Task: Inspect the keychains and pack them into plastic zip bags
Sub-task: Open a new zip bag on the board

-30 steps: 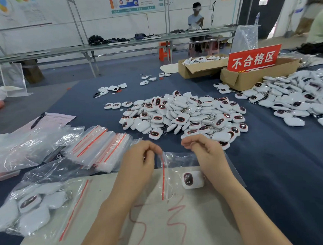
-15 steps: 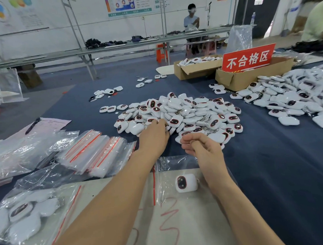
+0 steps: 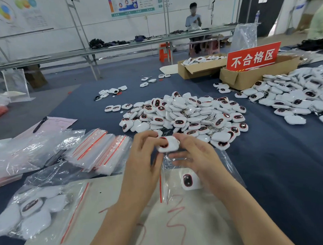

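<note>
Spread over the blue-clothed table (image 3: 272, 172): heap of white keychains (image 3: 184, 117) at centre, second heap (image 3: 296, 98) at right, cardboard boxes (image 3: 248, 78) upper right, stacked zip bags (image 3: 98, 152) left of centre, pale sheet (image 3: 115, 218) along the bottom

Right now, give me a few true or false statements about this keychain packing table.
1. The left hand and right hand are both on one white keychain. True.
2. The zip bag beneath them is empty. False: one bagged keychain lies inside.
3. A red sign stands at a cardboard box. True.
4. The pen lies inside that cardboard box. False: it lies on pink paper, far left.
</note>
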### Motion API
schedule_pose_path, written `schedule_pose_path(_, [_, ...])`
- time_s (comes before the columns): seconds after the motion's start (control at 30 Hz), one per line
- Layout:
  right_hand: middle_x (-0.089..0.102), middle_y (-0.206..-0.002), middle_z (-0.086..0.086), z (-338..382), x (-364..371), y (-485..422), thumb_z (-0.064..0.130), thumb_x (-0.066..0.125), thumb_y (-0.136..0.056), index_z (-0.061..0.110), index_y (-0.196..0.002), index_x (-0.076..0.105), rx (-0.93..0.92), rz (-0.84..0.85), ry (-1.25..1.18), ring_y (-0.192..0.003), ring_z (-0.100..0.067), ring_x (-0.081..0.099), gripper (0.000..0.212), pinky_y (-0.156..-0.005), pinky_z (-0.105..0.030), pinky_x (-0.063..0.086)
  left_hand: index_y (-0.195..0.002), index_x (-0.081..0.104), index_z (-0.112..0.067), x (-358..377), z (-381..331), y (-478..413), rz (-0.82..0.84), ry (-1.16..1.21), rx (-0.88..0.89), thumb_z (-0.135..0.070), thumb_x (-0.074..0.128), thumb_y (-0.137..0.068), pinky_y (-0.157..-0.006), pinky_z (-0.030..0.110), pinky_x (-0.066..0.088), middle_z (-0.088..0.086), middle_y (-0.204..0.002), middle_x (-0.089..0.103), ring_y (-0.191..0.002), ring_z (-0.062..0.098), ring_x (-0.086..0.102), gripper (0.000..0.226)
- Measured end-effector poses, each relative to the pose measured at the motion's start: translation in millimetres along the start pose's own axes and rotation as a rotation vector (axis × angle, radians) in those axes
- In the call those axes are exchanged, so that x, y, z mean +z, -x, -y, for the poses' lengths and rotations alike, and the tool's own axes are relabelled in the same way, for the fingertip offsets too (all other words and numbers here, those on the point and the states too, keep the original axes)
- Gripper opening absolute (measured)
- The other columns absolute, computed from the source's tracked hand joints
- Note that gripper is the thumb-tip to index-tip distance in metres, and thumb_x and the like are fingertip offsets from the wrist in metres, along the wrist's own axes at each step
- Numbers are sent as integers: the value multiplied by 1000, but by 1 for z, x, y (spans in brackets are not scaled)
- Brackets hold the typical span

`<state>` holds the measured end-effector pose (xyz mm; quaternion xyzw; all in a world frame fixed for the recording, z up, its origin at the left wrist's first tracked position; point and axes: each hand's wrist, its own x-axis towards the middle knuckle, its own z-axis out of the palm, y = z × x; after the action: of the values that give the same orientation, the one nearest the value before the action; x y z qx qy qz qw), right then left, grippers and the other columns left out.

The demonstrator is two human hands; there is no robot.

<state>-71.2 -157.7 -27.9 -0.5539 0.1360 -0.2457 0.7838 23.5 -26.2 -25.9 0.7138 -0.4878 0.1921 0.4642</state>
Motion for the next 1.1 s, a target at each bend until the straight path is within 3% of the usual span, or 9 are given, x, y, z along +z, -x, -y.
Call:
schedule_pose_path(0.13, [77,-105,-6,-1,2,3,20,66,-95,22,-104,79,36,89,0,-93,-18,74,15,-75,-23,57,-107,62,-37,2,-7,10,8,108,-88,4,65,-92,-88,10,44,-4,-117,55,-112,1,56,44])
schedule_pose_path(0.23, [77,-106,-8,0,2,2,20,74,-86,18,-105,77,33,27,-44,-93,-20,75,20,-75,-23,58,-117,63,-30,1,-10,10,-34,445,-405,-12,57,-101,-83,26,54,-3,-101,65,-96,8,65,25])
schedule_pose_path(0.3, [77,-106,-10,1,3,2,23,77,-77,12,-108,72,26,-21,-92,-95,-23,75,33,-74,-23,58,-116,68,-23,-1,-12,9,0,647,-567,-24,56,-100,-76,25,56,-1,-93,71,-84,10,65,20])
schedule_pose_path(0.37, [77,-106,-9,1,4,2,22,78,-77,12,-107,72,18,-30,-77,-95,-24,75,32,-74,-24,59,-112,72,-19,-1,-11,9,88,673,-591,-31,57,-98,-73,22,54,-2,-87,72,-78,11,63,24])
schedule_pose_path(0.5, [77,-108,-7,0,4,3,23,71,-88,22,-105,78,8,13,-48,-97,-21,75,18,-77,-22,58,-106,75,-16,-1,-7,8,128,713,-647,-22,60,-101,-73,24,55,3,-83,71,-75,12,62,17])
schedule_pose_path(0.6, [75,-115,-9,0,5,4,26,60,-96,22,-111,78,37,106,-129,-105,-21,72,23,-83,-24,57,-100,76,-16,0,-2,9,87,740,-714,-16,58,-101,-69,22,54,1,-78,70,-72,10,62,18])
schedule_pose_path(0.73, [75,-113,-10,-1,5,3,12,48,-104,20,-106,79,42,149,-165,-104,-20,73,32,-82,-24,57,-98,75,-10,2,3,8,50,747,-782,-14,57,-100,-66,23,52,2,-74,67,-67,10,59,18])
schedule_pose_path(0.87, [75,-113,-10,-2,5,3,12,49,-102,19,-107,79,24,167,-167,-102,-18,73,31,-82,-23,57,-98,76,-13,2,3,8,60,755,-756,-28,61,-89,-68,21,53,-1,-75,68,-69,8,60,23])
schedule_pose_path(1.1, [75,-115,-11,-3,4,2,15,53,-100,19,-107,79,15,149,-162,-104,-19,72,27,-84,-23,57,-100,76,-13,2,1,9,43,727,-744,-16,60,-100,-70,22,53,-3,-74,67,-68,9,59,16])
